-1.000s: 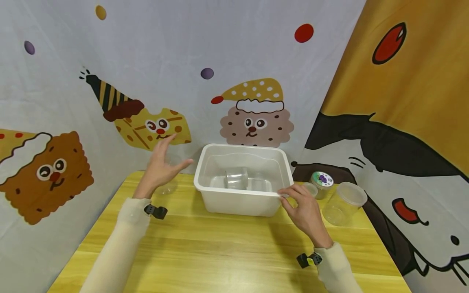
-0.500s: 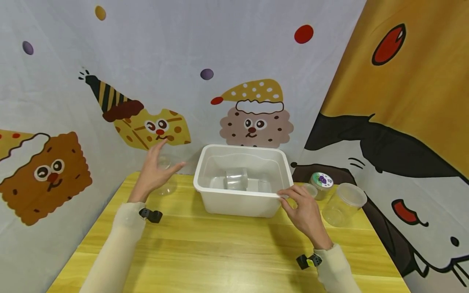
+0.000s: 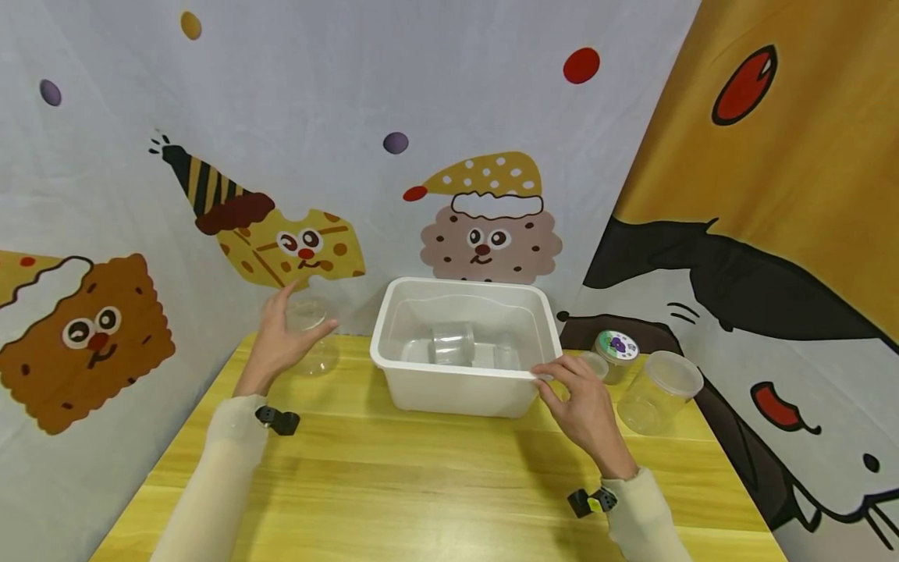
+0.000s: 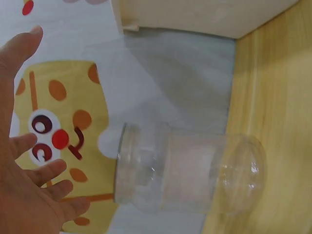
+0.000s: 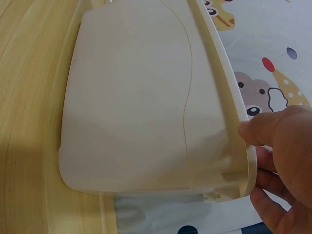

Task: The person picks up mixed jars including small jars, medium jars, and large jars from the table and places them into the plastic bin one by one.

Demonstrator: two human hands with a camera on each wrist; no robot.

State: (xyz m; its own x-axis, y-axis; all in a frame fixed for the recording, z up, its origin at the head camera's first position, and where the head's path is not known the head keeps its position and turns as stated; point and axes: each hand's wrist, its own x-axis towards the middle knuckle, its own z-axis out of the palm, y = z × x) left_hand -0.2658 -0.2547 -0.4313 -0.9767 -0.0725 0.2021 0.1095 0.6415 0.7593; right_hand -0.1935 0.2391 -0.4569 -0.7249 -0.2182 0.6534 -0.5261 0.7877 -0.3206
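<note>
A transparent plastic jar (image 3: pixel 318 355) stands upright on the wooden table to the left of a white plastic bin (image 3: pixel 456 392). My left hand (image 3: pixel 277 343) is spread beside the jar, thumb held away from the fingers. In the left wrist view, a gap shows between that hand (image 4: pixel 29 190) and the jar (image 4: pixel 190 170). With thumb and fingers my right hand (image 3: pixel 579 402) pinches the bin's rim at the front right corner, as the right wrist view also shows. Inside the bin lies a clear jar (image 3: pixel 453 343) on its side, with another faint clear shape beside it.
Right of the bin stand a jar with a purple-patterned lid (image 3: pixel 618 346), a small clear container (image 3: pixel 595 364) partly behind my right hand, and a large clear jar (image 3: pixel 656 394) with a translucent lid. A printed cloth (image 3: pixel 316 94) hangs behind the table (image 3: pixel 421 484).
My left hand has moved left and slightly down, so more of the clear jar shows beside it. The right hand stays on the bin's rim.
</note>
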